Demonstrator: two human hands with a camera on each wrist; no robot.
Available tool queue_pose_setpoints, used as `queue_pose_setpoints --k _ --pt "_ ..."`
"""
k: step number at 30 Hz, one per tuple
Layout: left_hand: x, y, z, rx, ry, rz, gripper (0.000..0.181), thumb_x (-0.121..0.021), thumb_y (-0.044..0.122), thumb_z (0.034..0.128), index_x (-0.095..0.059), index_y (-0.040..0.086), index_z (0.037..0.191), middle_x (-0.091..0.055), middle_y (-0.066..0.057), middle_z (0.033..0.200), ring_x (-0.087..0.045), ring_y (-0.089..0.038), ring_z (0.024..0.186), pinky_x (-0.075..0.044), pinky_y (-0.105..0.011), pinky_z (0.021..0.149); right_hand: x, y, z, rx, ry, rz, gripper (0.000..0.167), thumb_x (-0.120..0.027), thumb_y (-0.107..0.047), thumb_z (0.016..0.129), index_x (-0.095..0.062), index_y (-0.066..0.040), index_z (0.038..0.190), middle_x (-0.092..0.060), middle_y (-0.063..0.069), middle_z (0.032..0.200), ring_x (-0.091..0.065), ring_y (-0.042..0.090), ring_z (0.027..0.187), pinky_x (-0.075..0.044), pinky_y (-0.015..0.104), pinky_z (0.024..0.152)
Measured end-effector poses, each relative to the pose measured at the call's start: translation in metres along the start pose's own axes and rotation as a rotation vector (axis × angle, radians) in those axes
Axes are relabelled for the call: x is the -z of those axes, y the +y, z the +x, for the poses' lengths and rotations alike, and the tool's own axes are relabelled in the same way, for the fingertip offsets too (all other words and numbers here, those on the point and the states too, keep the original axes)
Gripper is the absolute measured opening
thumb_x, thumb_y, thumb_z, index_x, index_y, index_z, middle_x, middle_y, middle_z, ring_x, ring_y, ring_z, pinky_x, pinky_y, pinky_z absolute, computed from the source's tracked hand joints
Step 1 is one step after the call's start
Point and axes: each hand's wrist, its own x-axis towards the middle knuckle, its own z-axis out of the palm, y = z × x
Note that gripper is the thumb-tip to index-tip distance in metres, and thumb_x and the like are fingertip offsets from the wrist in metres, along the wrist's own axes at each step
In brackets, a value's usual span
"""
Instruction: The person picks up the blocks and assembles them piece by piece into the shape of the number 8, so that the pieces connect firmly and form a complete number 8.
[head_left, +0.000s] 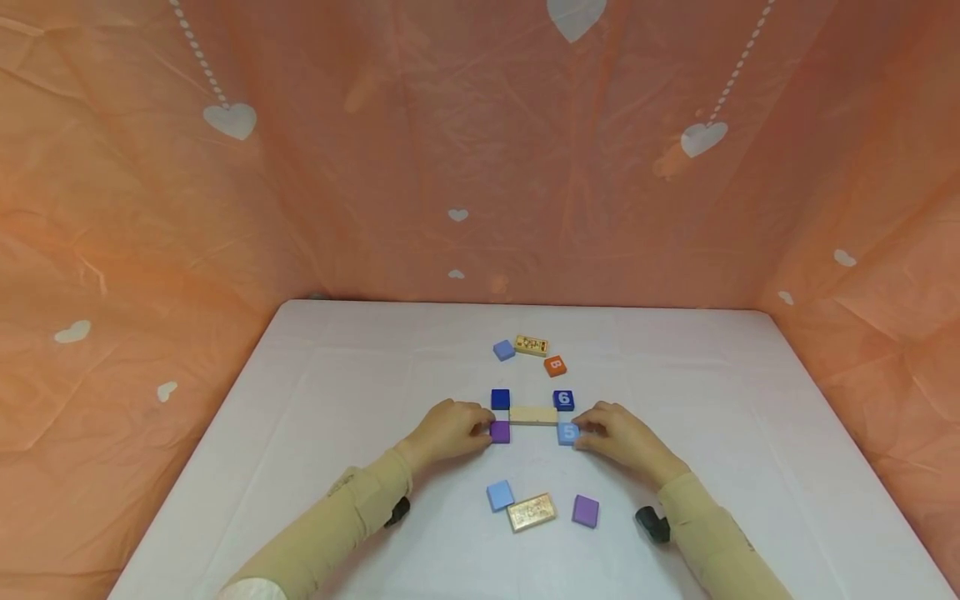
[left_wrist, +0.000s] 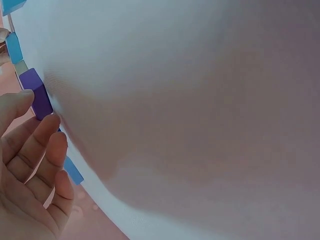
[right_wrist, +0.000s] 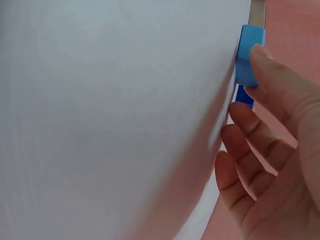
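Observation:
My left hand (head_left: 452, 431) pinches a purple block (head_left: 500, 432) between thumb and index finger; the left wrist view shows the thumb on this purple block (left_wrist: 36, 94), the other fingers loosely bent. Opposite it, my right hand (head_left: 626, 438) grips a light blue block (head_left: 567, 433) marked 5, with thumb and index finger at its edges. A pale cream bar (head_left: 533, 416) lies lengthwise between the two sides. Just beyond the purple block sits a dark blue block (head_left: 500, 399). Behind the light blue one is a dark blue block marked 6 (head_left: 563, 400).
Farther back lie a periwinkle block (head_left: 504, 350), a patterned gold bar (head_left: 531, 346) and an orange block marked 8 (head_left: 555, 366). Nearer me are a light blue block (head_left: 500, 496), another gold bar (head_left: 532, 512) and a purple block (head_left: 585, 512). Orange cloth (head_left: 480, 167) surrounds the white table (head_left: 375, 358).

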Motion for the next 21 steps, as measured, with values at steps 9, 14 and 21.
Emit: queue_pose_setpoints --k 9,14,21 --pt "0.0010 0.0006 -0.0003 0.011 -0.008 0.001 0.021 -0.068 0.026 0.0817 -0.069 0.013 0.099 -0.054 0.009 0.068 -0.042 -0.004 0.061 -0.032 -0.021 0.061 0.0004 -0.0008 -0.0001 -0.004 0.003 -0.003 0.031 -0.070 -0.030 0.081 -0.068 -0.016 0.108 -0.058 -0.008 0.089 -0.048 0.010 0.084 -0.048 0.031 0.082" --pt "0.0008 0.0003 -0.0006 0.009 -0.003 0.004 0.021 -0.068 0.026 0.0816 -0.069 0.014 0.098 -0.053 0.009 0.067 -0.041 -0.004 0.060 -0.031 -0.021 0.061 -0.0003 0.0000 0.0005 0.007 0.011 -0.004 0.030 -0.070 -0.030 0.081 -0.068 -0.016 0.108 -0.058 -0.008 0.089 -0.048 0.010 0.083 -0.048 0.030 0.081" --pt "-0.0007 -0.0005 -0.0002 0.005 -0.007 -0.005 0.020 -0.067 0.025 0.0819 -0.069 0.014 0.098 -0.054 0.009 0.067 -0.041 -0.003 0.059 -0.032 -0.020 0.061 -0.0009 0.0013 0.0005 0.017 0.020 -0.011 0.030 -0.070 -0.031 0.081 -0.069 -0.016 0.107 -0.058 -0.010 0.087 -0.048 0.009 0.082 -0.047 0.026 0.078"
